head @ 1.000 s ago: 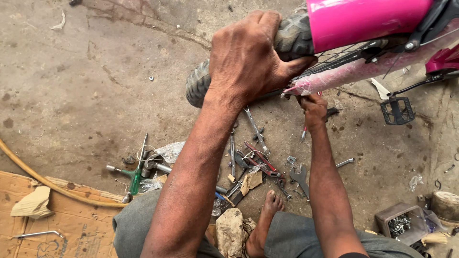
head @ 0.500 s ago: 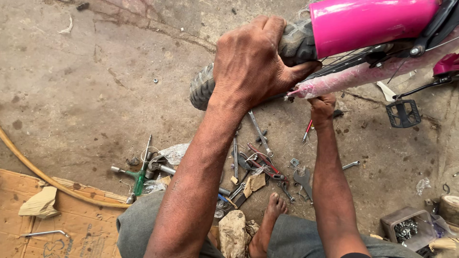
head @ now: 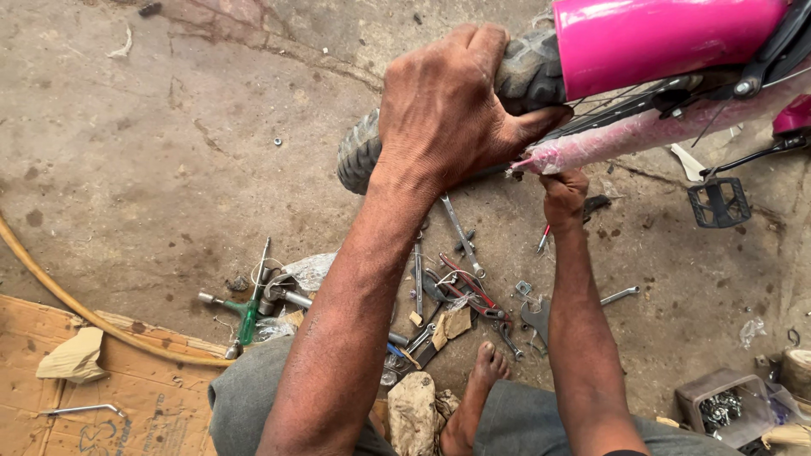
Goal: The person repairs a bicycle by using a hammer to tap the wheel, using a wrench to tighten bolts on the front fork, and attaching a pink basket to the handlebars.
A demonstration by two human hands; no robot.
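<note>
So I've got the little bike up top right, pink mudguard [head: 667, 38] sitting over the knobby tyre [head: 528, 80]. My left hand [head: 448, 105] is wrapped tight over that tyre, fingers clamped on the tread. My right hand [head: 564, 192] is below it, closed on the plastic-wrapped pink frame tube [head: 650, 131]. Flat cardboard [head: 51, 338] lies near left beside a yellow hose [head: 76, 312]. Spanners [head: 463, 236] and red-handled pliers [head: 469, 287] litter the concrete between my arms, crowding my foot [head: 486, 371]. Black pedal [head: 718, 203] hangs right.
</note>
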